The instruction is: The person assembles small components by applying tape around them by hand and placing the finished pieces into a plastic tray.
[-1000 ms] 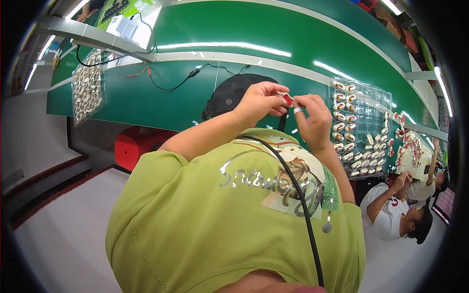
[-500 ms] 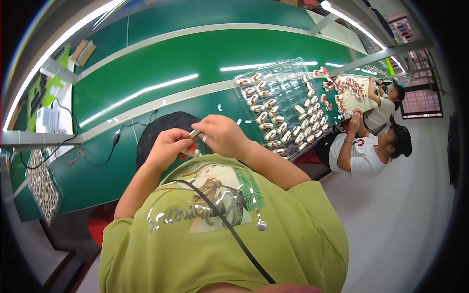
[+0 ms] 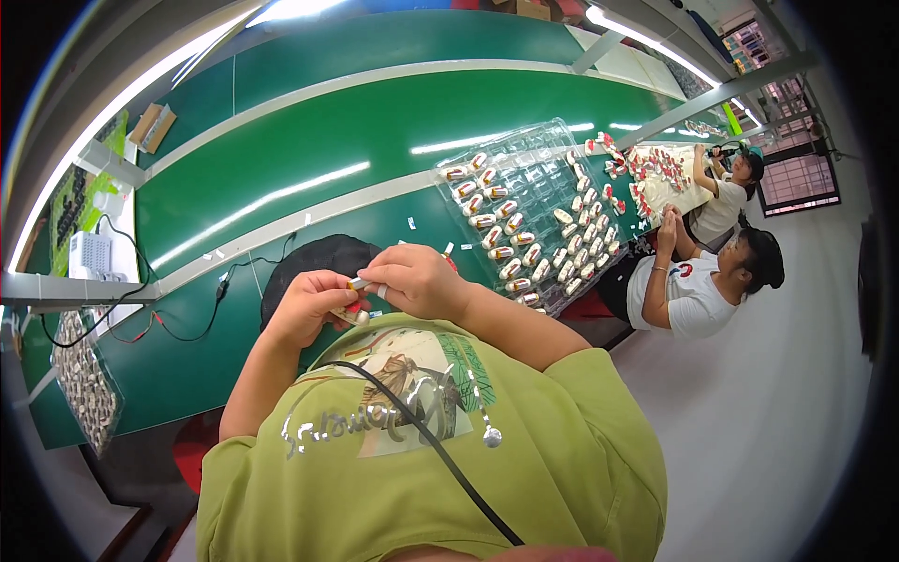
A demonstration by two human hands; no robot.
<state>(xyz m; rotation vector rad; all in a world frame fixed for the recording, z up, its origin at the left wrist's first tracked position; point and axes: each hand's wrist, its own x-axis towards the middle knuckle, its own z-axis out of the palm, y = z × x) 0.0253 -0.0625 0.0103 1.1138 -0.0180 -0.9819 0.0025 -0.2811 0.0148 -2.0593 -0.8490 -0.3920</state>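
In front of my chest, both hands meet over small parts. My left hand (image 3: 309, 307) is closed, its thumb and index finger at one end of a small silver-grey piece (image 3: 359, 283) with a yellowish end. Lower in the same hand sits a cream-white oblong piece (image 3: 353, 317) with a red part; the fingers partly hide it. My right hand (image 3: 420, 279), wearing a pale ring, pinches the other end of the silver-grey piece. To the right lies a clear compartment tray (image 3: 524, 155) holding several cream oblong pieces (image 3: 506, 210), some striped dark and gold.
A black rounded thing (image 3: 314, 255) lies just beyond my hands on the green table (image 3: 281, 140). A black cable (image 3: 220, 290) runs along the left. Another filled tray (image 3: 86, 384) stands at the far left. At right, two people work beside a pile of red-and-white pieces (image 3: 660, 169).
The whole view has shifted slightly. My hands stay together, and the cream piece with its red part shows more clearly in my left hand. The silver-grey piece is still between my fingers.
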